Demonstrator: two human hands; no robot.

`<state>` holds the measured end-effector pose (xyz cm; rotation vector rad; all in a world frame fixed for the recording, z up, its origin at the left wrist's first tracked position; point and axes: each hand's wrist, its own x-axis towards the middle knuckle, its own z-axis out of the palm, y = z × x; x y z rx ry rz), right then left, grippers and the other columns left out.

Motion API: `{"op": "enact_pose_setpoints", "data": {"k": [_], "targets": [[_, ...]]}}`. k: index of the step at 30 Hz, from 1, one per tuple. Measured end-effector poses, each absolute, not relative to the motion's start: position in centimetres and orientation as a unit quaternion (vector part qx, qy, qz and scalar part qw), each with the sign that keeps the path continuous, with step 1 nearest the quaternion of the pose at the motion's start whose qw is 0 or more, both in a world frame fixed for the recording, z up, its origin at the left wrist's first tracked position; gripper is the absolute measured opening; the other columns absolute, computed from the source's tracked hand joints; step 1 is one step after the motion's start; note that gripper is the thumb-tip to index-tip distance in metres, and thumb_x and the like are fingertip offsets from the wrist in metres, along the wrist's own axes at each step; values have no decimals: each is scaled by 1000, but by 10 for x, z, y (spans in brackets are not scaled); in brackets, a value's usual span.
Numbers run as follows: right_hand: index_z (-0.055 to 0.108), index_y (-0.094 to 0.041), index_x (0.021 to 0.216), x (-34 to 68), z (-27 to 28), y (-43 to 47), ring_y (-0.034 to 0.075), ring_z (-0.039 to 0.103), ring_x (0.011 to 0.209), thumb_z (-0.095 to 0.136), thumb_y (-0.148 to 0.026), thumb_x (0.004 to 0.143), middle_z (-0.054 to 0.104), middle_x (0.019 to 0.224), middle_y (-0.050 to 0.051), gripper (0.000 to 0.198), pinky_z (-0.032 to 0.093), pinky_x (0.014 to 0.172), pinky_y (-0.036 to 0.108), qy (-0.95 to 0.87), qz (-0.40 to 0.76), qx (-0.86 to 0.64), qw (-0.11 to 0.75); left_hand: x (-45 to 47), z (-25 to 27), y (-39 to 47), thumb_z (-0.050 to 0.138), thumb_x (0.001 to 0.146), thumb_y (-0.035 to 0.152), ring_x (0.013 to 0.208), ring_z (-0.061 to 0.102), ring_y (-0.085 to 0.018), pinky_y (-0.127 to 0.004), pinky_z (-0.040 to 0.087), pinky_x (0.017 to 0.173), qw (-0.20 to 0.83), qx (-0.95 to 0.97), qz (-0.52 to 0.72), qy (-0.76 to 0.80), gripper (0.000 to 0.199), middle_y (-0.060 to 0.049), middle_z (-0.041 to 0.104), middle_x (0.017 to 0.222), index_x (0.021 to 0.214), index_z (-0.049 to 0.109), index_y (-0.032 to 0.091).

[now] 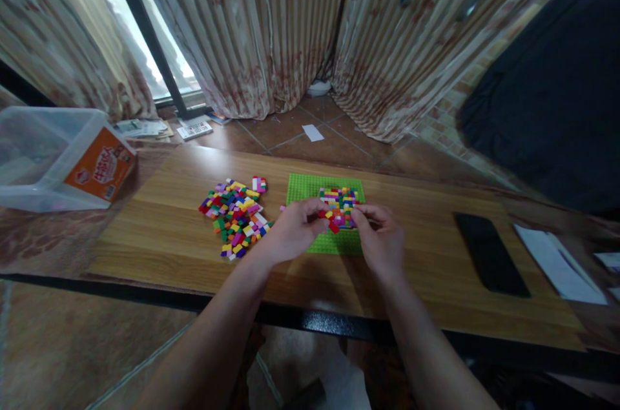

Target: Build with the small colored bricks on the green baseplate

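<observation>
My left hand (303, 229) is closed, with thumb and fingers pinching a few red and yellow toy bricks (332, 224) over the baseplate. Below and beyond them, a multicoloured block of toy bricks (341, 197) stands on the green studded baseplate (301, 185). My right hand (382, 235) is at the right edge of that block, its thumb and index finger pressed together there. Whether a small brick is between those fingertips is hidden. Left of my left hand lies a loose pile of mixed toy bricks (237, 213).
The wooden table (159, 229) carries a black phone-like slab (489, 254) on the right, near white paper (562, 265). A clear plastic bin (53, 155) with an orange label stands at the left. Curtains (271, 42) hang behind.
</observation>
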<state>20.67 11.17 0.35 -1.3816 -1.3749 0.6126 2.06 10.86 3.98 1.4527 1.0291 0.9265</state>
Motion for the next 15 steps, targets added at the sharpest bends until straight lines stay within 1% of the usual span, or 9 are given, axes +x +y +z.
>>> {"op": "enact_pose_setpoints", "data": {"k": [2, 3, 5, 7, 10, 15], "targets": [[71, -24, 80, 204, 12, 108, 21, 63, 88, 64, -43, 86, 69, 89, 4, 22, 50, 79, 35, -591, 219, -567, 530, 21, 41, 108, 61, 79, 15, 76, 57, -12, -24, 43, 71, 551, 601, 398, 420, 10, 0, 66, 81, 89, 65, 15], [71, -24, 78, 203, 16, 105, 20, 63, 84, 62, -43, 87, 69, 85, 4, 23, 50, 77, 34, -597, 220, -562, 529, 22, 41, 108, 62, 79, 14, 78, 59, -13, -25, 43, 72, 561, 592, 404, 415, 15, 0, 67, 86, 94, 65, 15], [72, -24, 79, 200, 22, 101, 18, 62, 76, 62, -43, 88, 69, 79, 2, 24, 48, 73, 32, -604, 257, -550, 516, 23, 42, 107, 63, 79, 14, 81, 61, -13, -25, 45, 74, 579, 574, 409, 410, 22, -2, 70, 93, 102, 63, 15], [73, -24, 81, 197, 25, 97, 17, 62, 75, 63, -43, 88, 70, 80, 1, 23, 47, 72, 31, -615, 305, -535, 492, 24, 41, 107, 63, 80, 14, 81, 62, -13, -26, 45, 74, 592, 562, 410, 406, 25, -4, 71, 95, 104, 61, 15], [74, -24, 85, 195, 26, 94, 17, 63, 78, 66, -41, 87, 72, 85, 0, 19, 47, 74, 31, -638, 345, -512, 460, 25, 40, 107, 64, 81, 16, 80, 61, -13, -26, 45, 74, 592, 571, 412, 393, 20, -3, 69, 92, 101, 60, 14], [74, -24, 82, 196, 29, 91, 17, 63, 76, 67, -38, 86, 71, 81, 0, 16, 47, 73, 30, -642, 359, -496, 461, 25, 42, 106, 64, 83, 22, 71, 53, -10, -23, 40, 67, 574, 607, 402, 376, 9, 1, 61, 79, 88, 60, 14]]}}
